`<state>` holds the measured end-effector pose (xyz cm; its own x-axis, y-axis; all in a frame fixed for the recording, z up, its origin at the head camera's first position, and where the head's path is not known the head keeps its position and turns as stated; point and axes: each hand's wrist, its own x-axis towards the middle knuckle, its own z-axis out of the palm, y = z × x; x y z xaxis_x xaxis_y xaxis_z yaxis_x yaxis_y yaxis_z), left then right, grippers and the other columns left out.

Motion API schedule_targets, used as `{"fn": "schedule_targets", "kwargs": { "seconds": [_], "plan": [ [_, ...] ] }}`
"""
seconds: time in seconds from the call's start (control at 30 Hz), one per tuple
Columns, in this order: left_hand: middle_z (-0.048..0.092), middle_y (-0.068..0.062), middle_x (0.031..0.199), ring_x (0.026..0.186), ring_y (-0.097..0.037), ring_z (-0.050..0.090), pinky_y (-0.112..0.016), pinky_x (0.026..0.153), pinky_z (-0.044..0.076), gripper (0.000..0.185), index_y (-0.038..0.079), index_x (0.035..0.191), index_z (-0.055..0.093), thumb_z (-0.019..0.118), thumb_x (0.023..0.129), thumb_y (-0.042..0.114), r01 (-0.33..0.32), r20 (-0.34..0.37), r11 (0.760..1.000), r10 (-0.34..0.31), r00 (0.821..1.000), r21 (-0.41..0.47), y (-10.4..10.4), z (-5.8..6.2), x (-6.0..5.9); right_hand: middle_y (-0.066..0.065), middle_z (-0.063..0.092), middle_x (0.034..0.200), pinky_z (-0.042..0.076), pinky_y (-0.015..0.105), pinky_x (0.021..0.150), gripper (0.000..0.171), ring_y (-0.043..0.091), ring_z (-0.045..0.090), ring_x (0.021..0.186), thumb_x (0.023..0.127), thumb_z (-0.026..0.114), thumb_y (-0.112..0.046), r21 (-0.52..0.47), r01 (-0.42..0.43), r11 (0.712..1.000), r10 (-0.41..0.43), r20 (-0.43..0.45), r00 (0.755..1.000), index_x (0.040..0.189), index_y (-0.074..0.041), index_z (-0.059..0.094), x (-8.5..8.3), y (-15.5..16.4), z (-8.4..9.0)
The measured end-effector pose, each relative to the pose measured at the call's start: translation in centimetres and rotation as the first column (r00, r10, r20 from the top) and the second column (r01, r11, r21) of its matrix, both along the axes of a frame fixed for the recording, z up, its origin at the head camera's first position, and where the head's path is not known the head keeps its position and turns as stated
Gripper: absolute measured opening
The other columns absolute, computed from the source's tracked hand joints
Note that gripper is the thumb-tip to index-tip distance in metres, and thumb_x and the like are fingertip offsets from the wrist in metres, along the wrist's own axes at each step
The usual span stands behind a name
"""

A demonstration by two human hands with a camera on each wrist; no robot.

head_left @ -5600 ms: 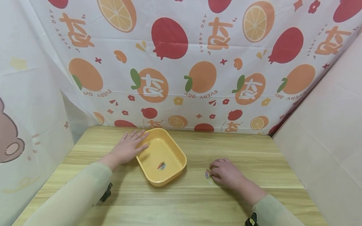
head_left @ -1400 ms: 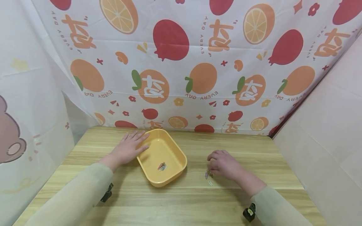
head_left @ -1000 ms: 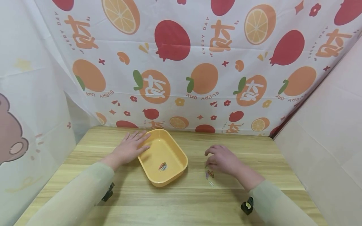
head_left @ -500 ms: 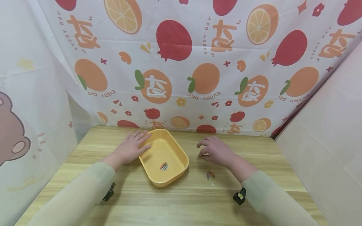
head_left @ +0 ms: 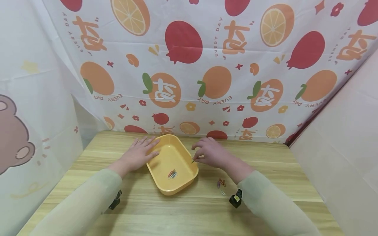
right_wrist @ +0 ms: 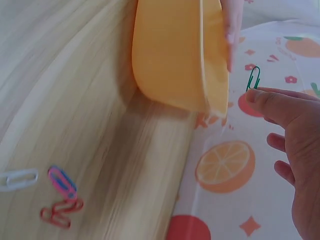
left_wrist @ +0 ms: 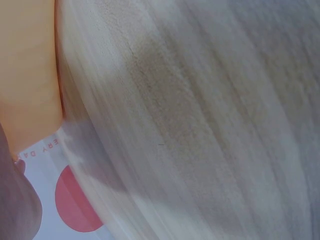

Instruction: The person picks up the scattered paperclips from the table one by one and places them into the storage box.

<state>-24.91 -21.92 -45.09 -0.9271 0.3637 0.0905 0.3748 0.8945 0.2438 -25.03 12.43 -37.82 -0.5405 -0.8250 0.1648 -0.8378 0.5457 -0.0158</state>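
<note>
Resting as before, fingers spread, on the left rim of the yellow tray [head_left: 163, 160], the left hand [head_left: 136, 155] stays, while over the right rim a green paper clip [right_wrist: 254, 77] juts from the thumb-and-finger pinch of the right hand [head_left: 213, 153], shifted leftward from the loose clips [head_left: 219, 184].

wood-grain table [head_left: 165, 216] | yellow tray [head_left: 171, 192] | white paper clip [head_left: 222, 193] | pink-blue paper clip [right_wrist: 62, 182] | red paper clips [right_wrist: 61, 217]

Free room above the tray [head_left: 168, 160], left fingers [head_left: 152, 145] over its left rim
</note>
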Motion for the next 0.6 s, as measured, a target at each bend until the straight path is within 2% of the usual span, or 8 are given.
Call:
{"fn": "schedule_targets", "kwargs": {
  "seconds": [0.13, 0.3, 0.47, 0.6],
  "plan": [
    [0.018, -0.007, 0.165, 0.15, -0.041, 0.008, -0.06, 0.119, -0.003, 0.069, 0.022, 0.158, 0.029, 0.037, 0.101, 0.06, -0.002, 0.001, 1.0, 0.002, 1.0, -0.006, 0.0, 0.1, 0.0, -0.005, 0.067, 0.122, 0.04, 0.041, 0.105, 0.006, 0.02, 0.054, 0.121, 0.086, 0.079, -0.029, 0.012, -0.012, 1.0, 0.012, 0.027, 1.0, 0.091, -0.03, 0.081, 0.0, -1.4, -0.1],
    [0.019, -0.007, 0.165, 0.15, -0.041, 0.009, -0.061, 0.118, -0.001, 0.075, 0.023, 0.158, 0.029, 0.029, 0.099, 0.069, -0.002, 0.001, 1.0, 0.002, 1.0, -0.016, 0.0, 0.2, 0.1, -0.005, 0.067, 0.122, 0.039, 0.041, 0.108, 0.007, 0.017, 0.055, 0.12, 0.088, 0.077, -0.03, 0.078, -0.038, 0.996, 0.037, 0.013, 0.999, 0.093, -0.031, 0.081, 0.0, -3.7, -0.7],
    [0.02, -0.007, 0.164, 0.15, -0.041, 0.01, -0.061, 0.118, -0.001, 0.074, 0.023, 0.157, 0.03, 0.031, 0.099, 0.067, -0.007, 0.005, 1.0, 0.007, 1.0, -0.016, 0.0, 0.4, 0.2, -0.008, 0.065, 0.123, 0.039, 0.039, 0.107, 0.008, 0.015, 0.053, 0.12, 0.091, 0.074, -0.034, 0.192, -0.067, 0.979, 0.077, -0.042, 0.996, 0.095, -0.034, 0.08, 0.0, -6.1, -1.7],
    [0.022, -0.009, 0.164, 0.149, -0.042, 0.012, -0.062, 0.118, -0.001, 0.071, 0.022, 0.157, 0.031, 0.033, 0.1, 0.065, -0.008, 0.007, 1.0, 0.008, 1.0, -0.007, 0.0, 0.3, 0.1, -0.009, 0.066, 0.121, 0.041, 0.037, 0.103, 0.008, 0.015, 0.053, 0.116, 0.091, 0.073, -0.034, 0.245, -0.09, 0.965, 0.112, -0.077, 0.991, 0.094, -0.035, 0.08, -0.2, -7.8, -2.6]
  ]
}}
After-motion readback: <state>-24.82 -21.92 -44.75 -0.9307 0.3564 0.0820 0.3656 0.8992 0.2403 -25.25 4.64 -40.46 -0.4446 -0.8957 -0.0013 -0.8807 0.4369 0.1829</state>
